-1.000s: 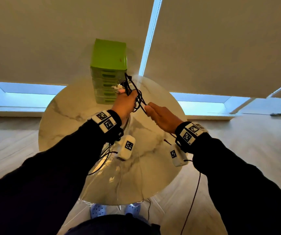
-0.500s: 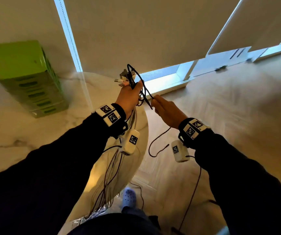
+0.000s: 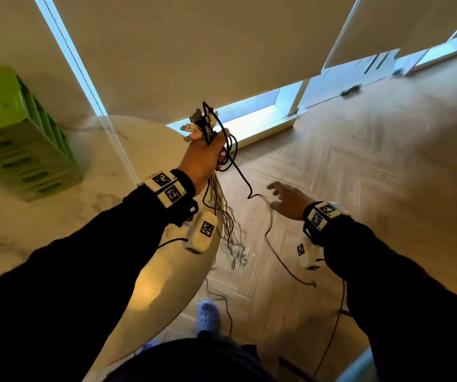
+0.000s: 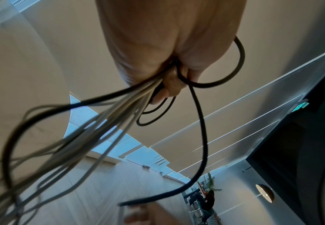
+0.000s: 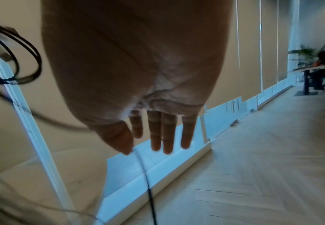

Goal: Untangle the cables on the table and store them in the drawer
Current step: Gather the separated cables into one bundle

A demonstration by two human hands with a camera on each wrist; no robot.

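My left hand (image 3: 204,153) is raised past the table's right edge and grips a bundle of cables (image 3: 223,213) near their plugs (image 3: 194,126); several pale and dark strands hang down from the fist (image 4: 169,76). One black cable (image 3: 242,177) trails from that hand toward the floor (image 4: 200,137). My right hand (image 3: 282,195) hovers lower right of it with straight, spread fingers (image 5: 167,134) and holds nothing; the black cable (image 5: 148,182) passes just below its fingertips. The green drawer unit (image 3: 20,139) stands on the round marble table (image 3: 56,216) at the left, its drawers shut.
Wooden floor (image 3: 359,188) lies to the right of the table. Beige roller blinds (image 3: 194,51) and a low window sill (image 3: 249,125) run behind. My foot in a pale clog (image 3: 208,315) stands by the table's edge, with thin wires on the floor near it.
My right hand has let go of the black cable and dropped lower, fingers spread. The left hand keeps the bundle raised. The view has swung right, so the drawer unit sits farther left.
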